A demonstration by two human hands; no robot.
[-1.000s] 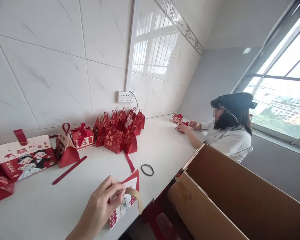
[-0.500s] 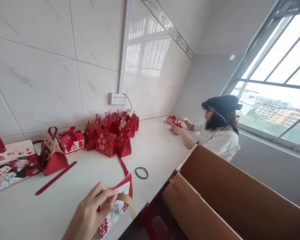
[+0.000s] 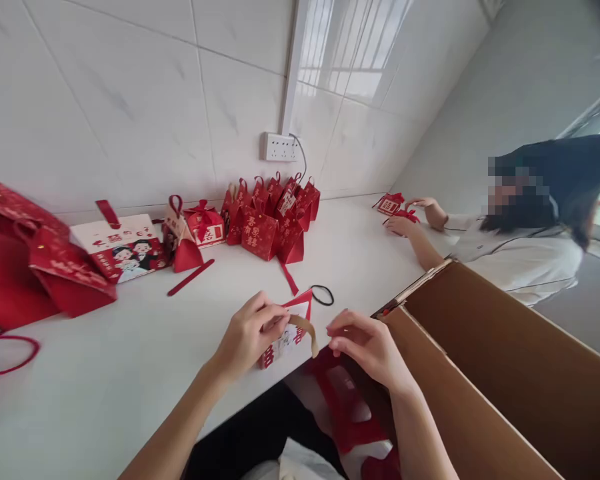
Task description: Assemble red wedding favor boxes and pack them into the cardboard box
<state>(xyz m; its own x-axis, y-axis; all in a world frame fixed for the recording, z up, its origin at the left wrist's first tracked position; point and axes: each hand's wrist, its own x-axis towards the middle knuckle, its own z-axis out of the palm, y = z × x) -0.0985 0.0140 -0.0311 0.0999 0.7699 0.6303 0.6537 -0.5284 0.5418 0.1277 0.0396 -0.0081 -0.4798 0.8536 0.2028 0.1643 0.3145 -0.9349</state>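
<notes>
My left hand (image 3: 250, 333) pinches a flat red and white gift box card (image 3: 287, 333) at the front edge of the white counter (image 3: 130, 353). A tan paper strip (image 3: 306, 328) curls off the card under my fingers. My right hand (image 3: 365, 343) hovers just right of the strip, fingers curled, its fingertips close to the strip's end; I cannot tell whether they touch it. A black hair band (image 3: 322, 295) lies on the counter just behind the card.
Several folded red gift boxes (image 3: 270, 217) stand by the tiled wall, with a red strip (image 3: 191, 277) and larger red bags (image 3: 35, 267) to the left. An open cardboard carton (image 3: 485, 373) stands at my right. Another person (image 3: 520, 227) handles a small red box (image 3: 395, 207) farther along.
The view has swung down and left. My right hand has come into view beside the tan strip. My left hand keeps its pinch on the card.
</notes>
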